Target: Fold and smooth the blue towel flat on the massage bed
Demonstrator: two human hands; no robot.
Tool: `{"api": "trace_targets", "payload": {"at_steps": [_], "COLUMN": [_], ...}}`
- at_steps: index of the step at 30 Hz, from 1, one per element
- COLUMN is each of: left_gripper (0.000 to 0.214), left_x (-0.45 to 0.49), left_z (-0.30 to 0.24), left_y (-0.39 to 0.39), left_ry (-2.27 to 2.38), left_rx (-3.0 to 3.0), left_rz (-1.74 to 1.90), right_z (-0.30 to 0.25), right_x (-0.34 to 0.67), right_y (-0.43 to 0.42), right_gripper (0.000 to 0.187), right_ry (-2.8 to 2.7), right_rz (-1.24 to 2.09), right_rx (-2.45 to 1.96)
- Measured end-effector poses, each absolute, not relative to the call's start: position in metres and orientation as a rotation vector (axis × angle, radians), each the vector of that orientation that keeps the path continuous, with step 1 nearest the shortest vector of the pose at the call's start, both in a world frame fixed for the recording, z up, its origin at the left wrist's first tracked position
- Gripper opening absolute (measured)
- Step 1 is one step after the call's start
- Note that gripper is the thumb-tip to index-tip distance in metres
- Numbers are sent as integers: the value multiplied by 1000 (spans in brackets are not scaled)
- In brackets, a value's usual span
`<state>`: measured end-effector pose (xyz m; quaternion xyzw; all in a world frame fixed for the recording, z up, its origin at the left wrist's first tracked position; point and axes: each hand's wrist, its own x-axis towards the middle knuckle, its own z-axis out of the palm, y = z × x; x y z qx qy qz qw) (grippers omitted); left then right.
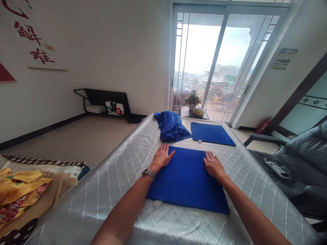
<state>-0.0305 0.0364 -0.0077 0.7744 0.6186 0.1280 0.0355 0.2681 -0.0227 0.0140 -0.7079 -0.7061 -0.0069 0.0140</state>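
Observation:
A flat blue cloth (189,180) lies spread in front of me on a silver quilted cover (122,163), with a small white tag at its near left edge. My left hand (162,156) rests flat on its left edge, fingers stretched out and thumb apart. On the opposite edge, my right hand (213,164) lies flat with the fingers extended. Beyond them is a second flat blue cloth (213,133), also tagged. Left of that one sits a crumpled blue cloth (172,127) in a loose heap.
A grey armchair (301,160) holding a power strip (278,169) stands at the right. Patterned bedding (58,183) is at the lower left. Past the table's far end are a potted plant (192,98) and a sliding glass door (222,61). A fire extinguisher (263,126) leans by the right wall.

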Motion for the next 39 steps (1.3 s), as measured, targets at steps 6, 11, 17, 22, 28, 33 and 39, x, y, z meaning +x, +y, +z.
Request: {"api": "trace_targets", "payload": {"at_steps": [6, 11, 17, 22, 28, 33, 39], "left_gripper": [85, 85, 84, 70, 68, 74, 81], "left_x": [-31, -25, 57, 148, 144, 82, -12], "left_z": [-10, 5, 30, 14, -6, -6, -5], "left_y": [37, 32, 7, -15, -21, -19, -11], "left_ry": [1901, 2100, 1697, 1220, 1221, 1401, 1723], "left_rx": [2387, 2410, 2651, 2722, 2718, 2690, 2491], "left_rz": [376, 266, 318, 420, 492, 376, 273], "right_z": [7, 3, 3, 3, 2, 1, 3], "right_x": [263, 261, 261, 265, 266, 262, 263], "right_y": [-40, -42, -43, -48, -47, -43, -42], "right_gripper": [65, 65, 65, 63, 63, 65, 64], "right_ry": [-2164, -2092, -2081, -2213, -2199, -2109, -2093], "right_rz": [56, 117, 111, 76, 65, 101, 136], "right_rx": [-2190, -2177, -2136, -2091, -2102, -2123, -2152]}}
